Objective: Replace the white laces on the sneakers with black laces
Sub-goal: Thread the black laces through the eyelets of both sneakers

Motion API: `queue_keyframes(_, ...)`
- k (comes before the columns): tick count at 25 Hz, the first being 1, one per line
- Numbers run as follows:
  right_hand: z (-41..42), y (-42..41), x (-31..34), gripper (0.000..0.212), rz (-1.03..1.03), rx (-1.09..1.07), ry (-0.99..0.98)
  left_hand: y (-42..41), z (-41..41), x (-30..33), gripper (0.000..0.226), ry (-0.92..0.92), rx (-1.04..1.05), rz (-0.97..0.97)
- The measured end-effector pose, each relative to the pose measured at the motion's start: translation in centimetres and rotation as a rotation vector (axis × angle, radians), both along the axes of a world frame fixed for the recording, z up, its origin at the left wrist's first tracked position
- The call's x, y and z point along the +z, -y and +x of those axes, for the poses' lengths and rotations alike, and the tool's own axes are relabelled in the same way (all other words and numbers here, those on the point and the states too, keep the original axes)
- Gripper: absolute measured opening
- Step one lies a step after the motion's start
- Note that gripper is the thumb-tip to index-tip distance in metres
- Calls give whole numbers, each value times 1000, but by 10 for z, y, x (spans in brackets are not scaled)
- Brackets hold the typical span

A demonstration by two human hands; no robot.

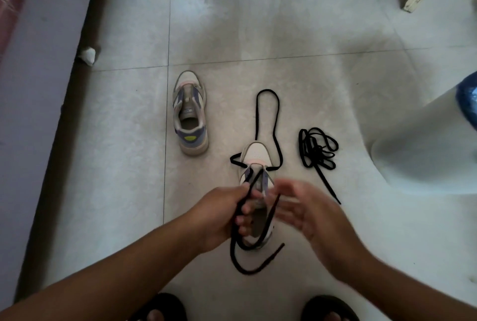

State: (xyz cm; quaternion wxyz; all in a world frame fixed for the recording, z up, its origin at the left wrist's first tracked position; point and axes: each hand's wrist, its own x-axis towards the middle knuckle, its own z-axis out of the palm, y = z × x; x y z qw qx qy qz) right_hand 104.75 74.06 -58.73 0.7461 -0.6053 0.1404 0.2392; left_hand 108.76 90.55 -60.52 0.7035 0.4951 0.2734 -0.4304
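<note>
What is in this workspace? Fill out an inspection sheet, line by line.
Surface: glossy pale tiled floor.
Job's things: unlaced grey-and-blue sneaker stands apart at left; near white-toed sneaker has a long black lace through its front eyelets; spare bundled black lace lies to its right.
Clutter: crumpled white scrap by the wall.
Hands: left hand grips the lace; right hand blurred, fingers spread.
Cables: nothing seen.
Surroundings: black sandals; blue bag.

Both forearms are bare, without sleeves. Left hand [219, 217] and right hand [304, 213] are ungloved. Below the hands, apparently black open-toed sandals [161, 307].
</note>
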Motion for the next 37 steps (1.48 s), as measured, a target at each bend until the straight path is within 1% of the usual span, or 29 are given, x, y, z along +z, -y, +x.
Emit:
queue_keyframes(1, 17, 2, -17, 27, -106, -156, -139, 0, -7, 5, 31, 78, -102, 58)
queue_keyframes(2, 35, 1, -29, 34, -152, -170, -322, 1, -17, 8, 32, 133, -191, 106)
queue_keyframes(4, 60, -10, -50, 43, 19, -66, -652, 6, -41, 13, 31, 241, -373, 174)
queue_keyframes(5, 68, -18, -59, 40, 124, -55, -737, 8, -51, 16, 30, 275, -487, 194)
queue_keyframes(6, 73, -26, -65, 41, 162, -81, -773, 5, -58, 17, 30, 333, -648, 217)
queue_keyframes(8, 81, -34, -78, 39, 153, -95, -772, -8, -55, 13, 35, 532, -1138, 342)
queue_keyframes(9, 83, -35, -83, 40, 130, -78, -760, -11, -48, 7, 39, 593, -1344, 474)
queue_keyframes(10, 84, -36, -85, 41, 103, -47, -744, -11, -36, -2, 38, 642, -1419, 628)
queue_keyframes(11, 85, -35, -87, 41, 71, -11, -723, -8, -23, -12, 36, 639, -1350, 801)
queue_keyframes(12, 85, -34, -88, 42, 33, 20, -706, -1, -13, -27, 40, 660, -1175, 945)
queue_keyframes(13, 84, -34, -88, 42, 2, 37, -698, 11, -6, -42, 50, 671, -1000, 1040)
queue_keyframes(15, 83, -35, -85, 40, -10, 30, -704, 35, -5, -68, 69, 632, -826, 1062)
queue_keyframes(16, 83, -34, -83, 40, -10, 11, -706, 47, -7, -78, 71, 616, -761, 1068)
queue_keyframes(18, 82, -30, -81, 38, -42, -7, -689, 59, -15, -90, 67, 626, -664, 1121)
queue_keyframes(19, 81, -27, -81, 37, -69, 3, -672, 60, -17, -92, 67, 647, -683, 1101)
queue_keyframes(20, 78, -25, -81, 37, -103, 18, -650, 56, -16, -91, 68, 673, -726, 1019)
queue_keyframes(21, 74, -23, -82, 37, -146, 34, -626, 49, -12, -90, 68, 679, -781, 868)
queue_keyframes(22, 69, -22, -84, 37, -193, 43, -601, 40, -6, -84, 60, 685, -829, 682)
queue_keyframes(23, 64, -21, -85, 36, -237, 48, -574, 28, 2, -81, 43, 701, -849, 560)
queue_keyframes(24, 59, -21, -87, 35, -269, 47, -545, 18, 14, -82, 24, 723, -825, 596)
queue_keyframes(25, 56, -21, -89, 34, -288, 41, -521, 11, 33, -86, 16, 741, -752, 744)
queue_keyframes(26, 52, -21, -91, 33, -296, 34, -508, 7, 55, -92, 19, 748, -658, 930)
queue_keyframes(27, 50, -20, -92, 32, -298, 32, -505, 8, 78, -98, 21, 732, -568, 1048)
queue_keyframes(28, 49, -20, -93, 31, -296, 35, -508, 14, 101, -104, 24, 716, -513, 1091)
queue_keyframes(30, 48, -19, -96, 30, -283, 37, -513, 37, 139, -115, 32, 709, -506, 1087)
queue_keyframes(32, 48, -17, -100, 30, -264, 32, -520, 56, 169, -133, 38, 705, -561, 1087)
queue_keyframes(34, 48, -17, -102, 33, -261, 24, -557, 64, 185, -147, 41, 728, -664, 1171)
queue_keyframes(36, 48, -17, -104, 36, -250, 15, -580, 64, 194, -160, 35, 759, -754, 1240)
queue_keyframes(37, 48, -17, -105, 37, -249, 14, -584, 63, 198, -163, 31, 762, -745, 1223)
